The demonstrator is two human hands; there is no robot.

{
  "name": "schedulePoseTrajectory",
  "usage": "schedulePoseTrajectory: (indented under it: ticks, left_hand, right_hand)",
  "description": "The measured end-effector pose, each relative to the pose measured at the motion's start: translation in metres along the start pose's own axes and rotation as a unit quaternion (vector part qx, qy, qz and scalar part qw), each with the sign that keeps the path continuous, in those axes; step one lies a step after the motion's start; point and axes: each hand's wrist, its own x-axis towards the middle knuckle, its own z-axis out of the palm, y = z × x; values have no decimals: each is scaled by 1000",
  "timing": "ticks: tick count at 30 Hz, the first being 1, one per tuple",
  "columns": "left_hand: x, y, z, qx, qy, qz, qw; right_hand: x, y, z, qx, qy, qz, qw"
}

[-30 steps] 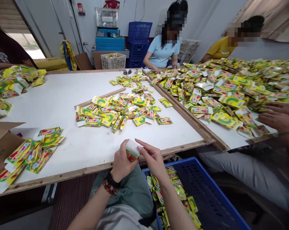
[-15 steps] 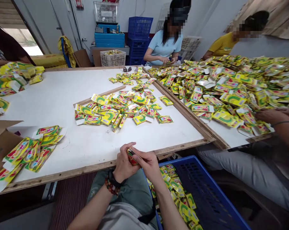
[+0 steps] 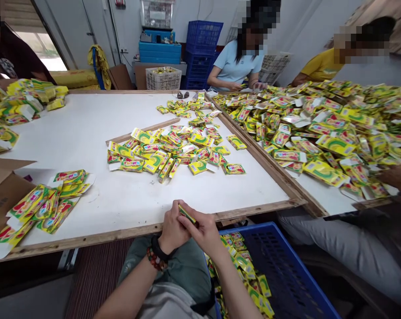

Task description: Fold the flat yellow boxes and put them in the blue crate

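My left hand (image 3: 171,228) and my right hand (image 3: 203,230) meet over the near wooden edge of the white table (image 3: 87,133). Both are closed around one small yellow-green carton (image 3: 187,214), pressed between the fingers so only its edge shows. A bead bracelet and a dark band circle my left wrist. A loose heap of flat yellow cartons (image 3: 174,148) lies on the table beyond my hands. A smaller stack of cartons (image 3: 48,204) lies at the near left.
A blue crate (image 3: 280,274) with folded cartons stands below my right arm. A cardboard box (image 3: 1,190) sits at the left edge. The adjoining table (image 3: 320,199) on the right is piled with cartons. Other people work at the far side, right and far left.
The carton was held up open with its white flap showing; now both hands have closed over it and pressed it flatter. The hands moved slightly lower and closer together.
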Motion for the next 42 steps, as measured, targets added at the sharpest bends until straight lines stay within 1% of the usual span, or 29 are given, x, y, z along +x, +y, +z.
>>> schedulePoseTrajectory:
  ticks: [3,5,6,8,9,11,12,13,14,16,18,20,21,23,25,27,29,30,31,32,33,34,36,37,39,41,42]
  left_hand:
    - [0,1,-2,-12,-20,11,1000]
    - [-1,4,-7,-14,-44,34,998]
    - [-1,6,-10,-16,-64,52,996]
    - [-3,9,-17,-22,-110,83,990]
    - [-4,10,-21,-28,-126,86,988]
    - [-6,11,-25,-42,-136,64,988]
    - [-6,12,-25,-48,-135,48,988]
    - [-6,13,-25,-54,-133,37,989]
    - [-5,15,-23,-58,-133,35,989]
    - [-2,19,-20,-58,-133,52,988]
    - [2,23,-17,-47,-123,74,989]
    - [6,24,-17,-33,-105,81,991]
    - [7,23,-18,-29,-96,79,992]
    - [10,19,-19,-26,-78,66,994]
    - [10,13,-18,-26,-64,45,997]
    - [8,9,-13,-26,-51,23,998]
    - [4,11,-5,-21,-21,24,999]
    - [1,14,0,-13,5,32,999]
    - [0,18,5,-2,35,44,998]
    - [-2,23,9,12,67,57,996]
    - [-2,27,13,25,97,67,993]
    - [-2,31,16,37,123,72,989]
    - [2,34,17,46,156,56,985]
    - [4,34,15,47,159,36,986]
    - [9,28,9,49,137,-21,989]
    - [10,20,2,56,100,-61,992]
    - [9,15,0,61,92,-68,992]
  right_hand:
    - [-8,-1,2,-75,-5,-48,996]
    - [-20,-4,-6,-124,-3,-58,991]
    - [-28,-6,-14,-148,0,-50,988]
    - [-42,-6,-39,-218,14,6,976]
    - [-46,-3,-53,-268,27,49,962]
    - [-39,10,-81,-387,50,123,912]
    - [-27,20,-91,-438,56,135,887]
    - [-9,32,-99,-473,58,128,870]
    - [13,45,-103,-496,60,119,858]
    - [64,71,-105,-537,49,137,831]
    - [111,90,-101,-539,40,129,832]
    - [145,100,-97,-532,20,97,841]
    - [156,102,-97,-528,8,76,846]
    - [165,100,-98,-522,-8,38,852]
    - [161,93,-100,-517,-1,16,856]
    - [146,80,-97,-512,32,6,858]
    - [122,60,-87,-511,79,9,856]
    - [108,48,-79,-504,103,13,858]
    - [92,34,-70,-483,129,17,866]
    - [75,20,-59,-453,155,20,878]
    - [59,6,-49,-382,189,17,904]
    - [43,-7,-38,-314,223,14,923]
    - [18,-29,-20,-217,272,16,937]
    - [9,-36,-13,-191,279,21,941]
    - [-1,-41,-4,-145,261,37,954]
    - [-2,-35,0,-56,220,68,971]
    - [0,-29,0,2,206,91,974]
